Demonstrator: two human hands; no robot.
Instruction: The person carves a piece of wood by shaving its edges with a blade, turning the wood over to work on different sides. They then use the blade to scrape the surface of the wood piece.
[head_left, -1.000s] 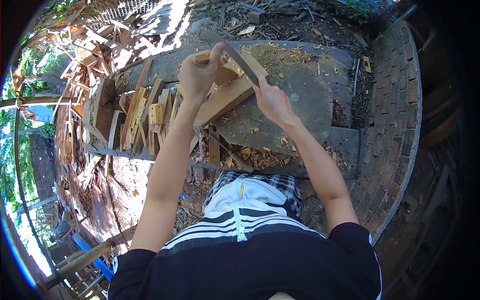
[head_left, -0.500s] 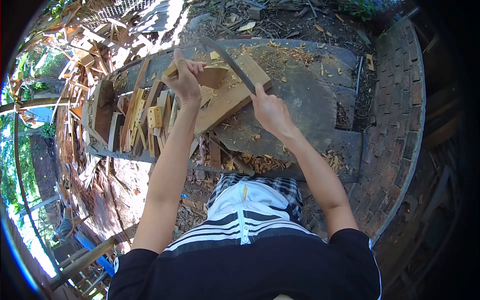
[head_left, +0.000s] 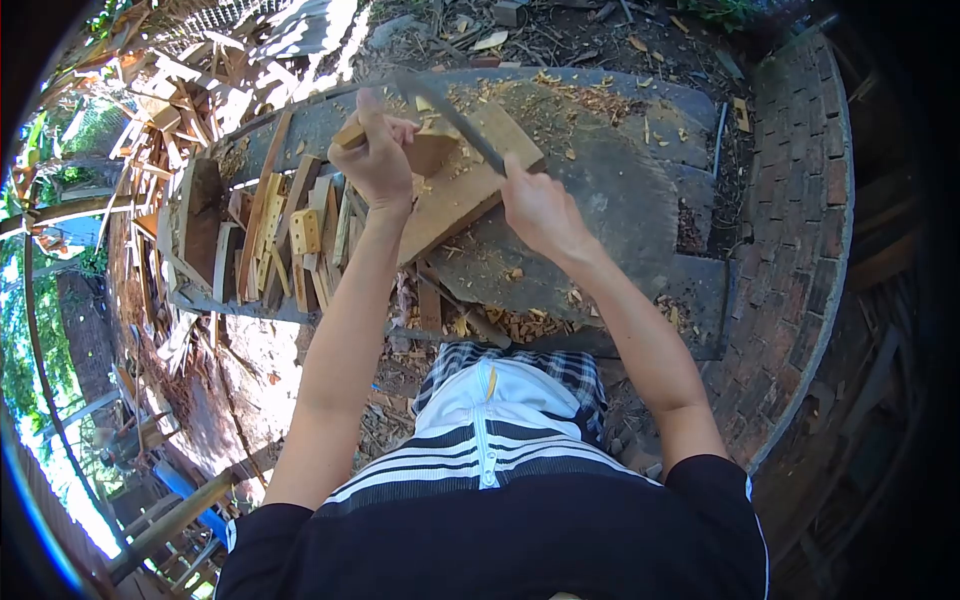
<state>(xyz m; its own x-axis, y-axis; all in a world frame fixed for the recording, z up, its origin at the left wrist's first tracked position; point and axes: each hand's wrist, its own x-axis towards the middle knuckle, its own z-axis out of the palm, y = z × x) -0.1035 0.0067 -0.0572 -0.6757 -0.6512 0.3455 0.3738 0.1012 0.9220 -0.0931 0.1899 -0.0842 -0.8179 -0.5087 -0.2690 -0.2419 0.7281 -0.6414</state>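
My left hand grips a small wooden piece by its left end, thumb pointing up. The piece stands over a thick wooden block that lies slantwise on the dark work surface. In my right hand is the handle end of a long curved blade, its far end blurred. The blade reaches up and left over the block, just right of the wooden piece. Whether the edge touches the piece cannot be made out. My right fingers are wrapped round the handle, which they hide.
Wooden strips and a yellowish block with holes lie left of my left forearm. Wood chips gather at the near edge. A brick wall curves along the right. Scrap wood is piled at the far left.
The blade's far end has shifted slightly left and is more blurred. My left hand and the wooden piece sit slightly farther right in view. Both grips are unchanged.
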